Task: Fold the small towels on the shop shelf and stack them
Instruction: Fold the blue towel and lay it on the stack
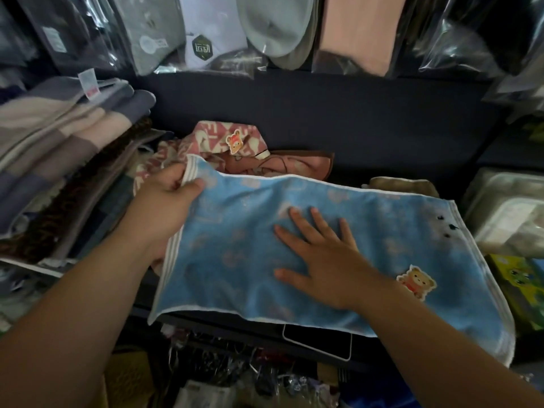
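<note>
A light blue small towel with white edging and a bear patch lies spread across the dark shelf, its front edge hanging over the shelf's lip. My left hand pinches the towel's far left corner and lifts it slightly. My right hand rests flat on the towel's middle with fingers spread. Behind the blue towel lie a pink-and-cream patterned towel with a bear tag and a crumpled pink towel.
A stack of folded grey, beige and brown cloths fills the left side. Bagged garments hang along the back. Plastic-wrapped packs and a green-yellow box stand at the right. A tan cloth lies behind the towel's right part.
</note>
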Motion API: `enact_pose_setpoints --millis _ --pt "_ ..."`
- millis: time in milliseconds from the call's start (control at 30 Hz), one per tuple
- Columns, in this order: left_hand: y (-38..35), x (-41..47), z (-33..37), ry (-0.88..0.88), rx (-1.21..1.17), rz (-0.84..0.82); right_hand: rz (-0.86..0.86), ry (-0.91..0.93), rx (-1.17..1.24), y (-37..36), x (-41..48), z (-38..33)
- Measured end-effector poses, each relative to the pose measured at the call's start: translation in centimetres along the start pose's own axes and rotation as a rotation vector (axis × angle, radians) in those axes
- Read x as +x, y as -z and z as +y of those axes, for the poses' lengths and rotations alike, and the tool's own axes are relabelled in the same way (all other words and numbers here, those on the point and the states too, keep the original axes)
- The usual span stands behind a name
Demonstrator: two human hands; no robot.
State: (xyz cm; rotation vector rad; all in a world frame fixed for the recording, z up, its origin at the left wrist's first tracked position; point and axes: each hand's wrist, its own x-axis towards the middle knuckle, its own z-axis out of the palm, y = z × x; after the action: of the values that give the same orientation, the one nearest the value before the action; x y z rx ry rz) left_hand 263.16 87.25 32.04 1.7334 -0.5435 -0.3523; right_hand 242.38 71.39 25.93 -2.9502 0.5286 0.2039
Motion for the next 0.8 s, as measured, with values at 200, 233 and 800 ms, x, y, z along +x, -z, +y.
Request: enact_pose_setpoints --millis 200,233,800 --pt "-1.5 -0.6 0.5 -0.056 0.014 -0.160 0.001 -0.023 0.339 1.3 0.5 0.2" --pt "-2.2 -1.2 0.5 -0.085 0.033 -0.216 0.098 -0.032 0.516 2.0 0.4 -0.1" --pt "-7.7 -7.7 -4.0 -0.520 0.776 -0.225 0.538 -0.361 1.316 5.2 2.6 -0.5"
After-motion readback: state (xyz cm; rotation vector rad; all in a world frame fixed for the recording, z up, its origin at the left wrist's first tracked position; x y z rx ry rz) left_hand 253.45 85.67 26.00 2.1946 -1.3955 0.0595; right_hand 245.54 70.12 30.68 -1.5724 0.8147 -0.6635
